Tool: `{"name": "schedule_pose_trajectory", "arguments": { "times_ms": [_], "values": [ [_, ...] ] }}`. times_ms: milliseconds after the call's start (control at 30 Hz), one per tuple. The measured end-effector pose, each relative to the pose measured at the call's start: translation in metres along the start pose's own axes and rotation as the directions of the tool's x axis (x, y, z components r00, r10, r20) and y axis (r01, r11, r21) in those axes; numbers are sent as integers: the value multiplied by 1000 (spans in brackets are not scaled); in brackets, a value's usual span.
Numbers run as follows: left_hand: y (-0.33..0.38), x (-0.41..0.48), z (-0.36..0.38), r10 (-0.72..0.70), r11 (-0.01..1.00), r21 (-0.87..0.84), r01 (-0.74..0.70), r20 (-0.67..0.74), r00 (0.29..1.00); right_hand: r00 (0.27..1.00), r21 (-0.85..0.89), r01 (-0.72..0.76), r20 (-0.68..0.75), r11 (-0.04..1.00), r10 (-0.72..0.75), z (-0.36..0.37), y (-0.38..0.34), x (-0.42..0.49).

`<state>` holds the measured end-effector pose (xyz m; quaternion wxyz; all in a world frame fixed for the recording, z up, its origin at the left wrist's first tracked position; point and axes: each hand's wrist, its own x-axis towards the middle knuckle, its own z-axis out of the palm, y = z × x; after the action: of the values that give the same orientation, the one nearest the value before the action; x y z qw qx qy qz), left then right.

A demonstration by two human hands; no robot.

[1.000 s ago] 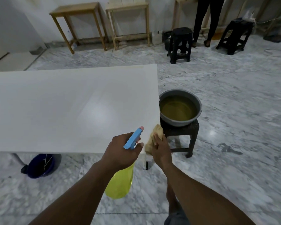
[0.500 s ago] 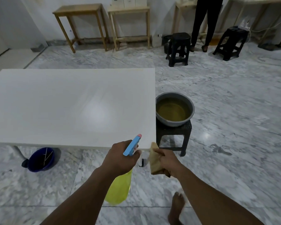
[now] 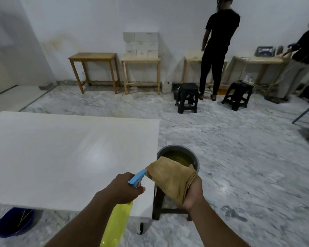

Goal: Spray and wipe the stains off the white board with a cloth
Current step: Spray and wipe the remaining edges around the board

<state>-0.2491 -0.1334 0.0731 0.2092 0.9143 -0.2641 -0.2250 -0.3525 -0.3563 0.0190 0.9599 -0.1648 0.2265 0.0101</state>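
Note:
The white board (image 3: 64,157) lies flat like a tabletop on the left, and I see no distinct stains on it. My left hand (image 3: 122,188) grips a spray bottle (image 3: 117,223) with a yellow body and blue trigger head, held over the board's near right corner. Its nozzle points right, almost touching a tan cloth (image 3: 169,179). My right hand (image 3: 192,193) holds that cloth spread out, just right of the board's edge and in front of the basin.
A grey basin (image 3: 196,160) of yellowish liquid sits on a black stool (image 3: 158,200) beside the board's right edge. A blue bucket (image 3: 14,221) stands under the board at left. Black stools, wooden tables and two persons are at the far wall.
My head has tilted up, showing the far wall. My right hand rose and turned palm up, and the cloth opened out in front of the nozzle. The left hand keeps the bottle.

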Motion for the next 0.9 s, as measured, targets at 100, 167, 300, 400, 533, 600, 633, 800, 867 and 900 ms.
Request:
{"name": "schedule_pose_trajectory", "arguments": {
  "times_ms": [100,167,300,400,533,600,633,800,867,900],
  "values": [
    [37,40,-19,11,1000,-12,-12,-40,999,998,-101,6,-58,995,-12,20,-54,17],
    [64,67,-31,33,999,0,-33,-69,997,997,-170,35,-60,985,-46,36,-90,18],
    [127,124,-40,117,992,47,-114,-67,991,988,-270,101,-88,958,-129,40,-166,16],
    [171,164,-34,163,986,46,-160,-60,985,979,-260,169,-66,951,-192,30,-220,10],
    [231,206,-17,248,966,78,-247,-1,969,956,-245,240,-109,939,-273,2,-276,-6],
    [262,226,-7,289,953,86,-291,34,957,943,-254,260,-142,932,-302,-11,-303,-10],
    [274,235,-3,313,944,90,-317,50,948,933,-255,276,-160,927,-322,-14,-315,-11],
    [331,285,17,387,915,85,-394,86,918,913,-222,352,-132,910,-385,-22,-379,-2],
    [347,308,19,397,911,87,-404,90,913,913,-230,359,-116,905,-392,-18,-405,11],
    [354,322,18,399,911,75,-405,90,913,908,-239,366,-117,899,-401,-16,-420,21]
  ]
}}
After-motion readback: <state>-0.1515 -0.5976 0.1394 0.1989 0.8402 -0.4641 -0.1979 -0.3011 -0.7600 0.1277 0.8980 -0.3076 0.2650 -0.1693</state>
